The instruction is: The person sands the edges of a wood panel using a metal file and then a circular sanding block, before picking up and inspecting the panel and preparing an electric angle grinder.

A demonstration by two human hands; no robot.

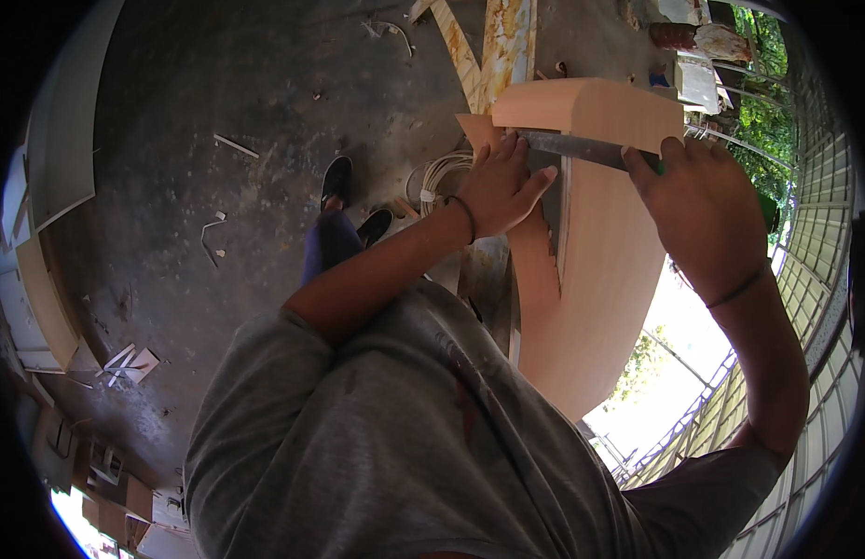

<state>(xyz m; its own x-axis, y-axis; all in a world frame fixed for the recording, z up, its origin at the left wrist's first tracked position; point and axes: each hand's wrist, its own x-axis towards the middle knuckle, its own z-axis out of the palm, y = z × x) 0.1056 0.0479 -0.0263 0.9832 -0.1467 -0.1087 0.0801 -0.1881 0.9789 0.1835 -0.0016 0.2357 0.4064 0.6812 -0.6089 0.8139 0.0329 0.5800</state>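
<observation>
A long, flat grey metal bar with a green handle, which looks like a flat file (pixel 582 149), lies across the upper end of a curved, light wood-toned panel piece (pixel 605 252). My right hand (pixel 707 200) is wrapped round its handle, of which only bits of green show. At the other end, the fingers of my left hand (pixel 507 186) press over the file's tip, with the thumb held apart. Beneath my left wrist runs a thin strip of the same wood-toned sheet (pixel 535 270), its edge jagged. A dark gap shows between strip and panel.
A coil of pale cable (pixel 446 177) lies on the dark, stained floor beside my feet (pixel 337 182). Marbled boards (pixel 507 47) stand beyond the panel. Offcuts (pixel 134 363) and large sheets (pixel 64 140) are at the left. A grille wall (pixel 815 233) runs along the right.
</observation>
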